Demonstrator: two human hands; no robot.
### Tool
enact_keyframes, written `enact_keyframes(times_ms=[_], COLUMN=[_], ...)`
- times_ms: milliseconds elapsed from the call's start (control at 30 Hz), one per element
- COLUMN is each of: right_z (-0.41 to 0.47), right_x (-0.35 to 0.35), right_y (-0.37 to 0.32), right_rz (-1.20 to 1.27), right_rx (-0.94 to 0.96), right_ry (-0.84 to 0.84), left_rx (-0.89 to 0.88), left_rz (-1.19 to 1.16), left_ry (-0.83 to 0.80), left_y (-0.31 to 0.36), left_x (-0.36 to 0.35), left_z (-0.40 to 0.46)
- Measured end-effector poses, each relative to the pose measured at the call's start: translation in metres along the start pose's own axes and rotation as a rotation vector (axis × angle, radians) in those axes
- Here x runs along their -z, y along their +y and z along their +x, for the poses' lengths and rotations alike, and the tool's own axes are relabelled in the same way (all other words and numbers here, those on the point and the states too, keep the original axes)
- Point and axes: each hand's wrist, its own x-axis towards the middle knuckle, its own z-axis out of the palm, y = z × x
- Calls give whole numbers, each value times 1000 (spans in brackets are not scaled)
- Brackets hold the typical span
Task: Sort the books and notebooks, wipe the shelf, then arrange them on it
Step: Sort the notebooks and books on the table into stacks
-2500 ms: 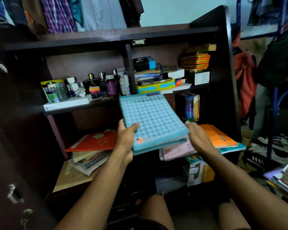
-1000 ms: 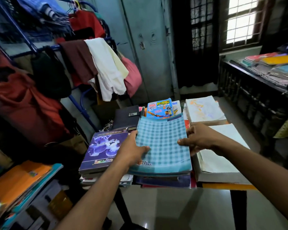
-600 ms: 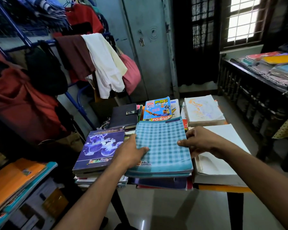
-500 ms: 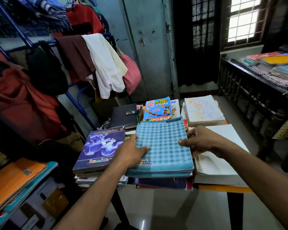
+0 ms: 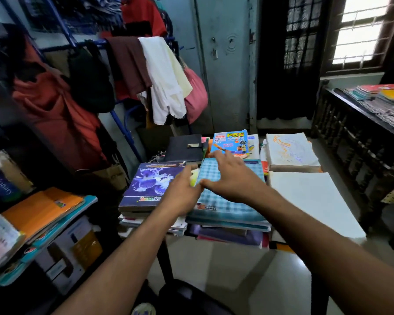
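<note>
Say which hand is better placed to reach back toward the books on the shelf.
Left, probably. The left hand hangs open at the checked notebook's shelf-side edge, nearer the orange book; the right hand is spread over the notebook.

My left hand [image 5: 184, 196] and right hand [image 5: 231, 180] hang with spread fingers just above the blue checked notebook [image 5: 225, 201], open air over it. To the left, the purple-covered book [image 5: 150, 185] tops a stack of about the same height; to the right, the thick white-paged stack [image 5: 309, 201] lies close beside. Behind, the black clasp diary [image 5: 184, 148], the blue and yellow PSC magazine [image 5: 233, 142] and a scribbled white book [image 5: 289, 151] crowd the far worktop. Clothes on the blue metal rack [image 5: 123, 126] hem the left; the dark wooden sideboard [image 5: 355, 137] walls the right. Bare tiled floor [image 5: 237, 273] lies open below my arms.
</note>
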Motion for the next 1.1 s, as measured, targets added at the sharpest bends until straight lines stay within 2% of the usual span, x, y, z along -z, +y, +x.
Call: enact_keyframes(times_ms=[67, 167, 267, 433, 500, 600, 667, 833, 1000, 1100], right_z=[8, 12, 0, -17, -11, 6, 23, 68, 76, 65], right_x=[-9, -31, -84, -172, -197, -218, -223, -236, -257, -281], right_y=[-32, -93, -183, -283, -306, -331, -333, -336, -369, -393], right_rz=[62, 210, 338, 329, 295, 148, 99, 96, 21, -85], right_rx=[113, 286, 452, 590, 591, 528, 439, 286, 413, 449], right_ry=[63, 80, -89, -309, -323, -320, -319, -332, -407, -369], left_rx=[-63, -67, 31, 305, 488, 729, 737, 729, 725, 720], left_rz=[-17, -79, -123, -31, 92, 85, 54, -46, -235, -239], left_ry=[97, 271, 518, 863, 890, 772, 721, 766, 956, 1029], left_y=[-2, -32, -98, -204, -238, -276, -290, -311, -328, -341], left_x=[28, 90, 163, 239, 262, 282, 283, 293, 301, 297], left_z=[-10, -42, -112, -205, -230, -252, -250, -215, -192, -193])
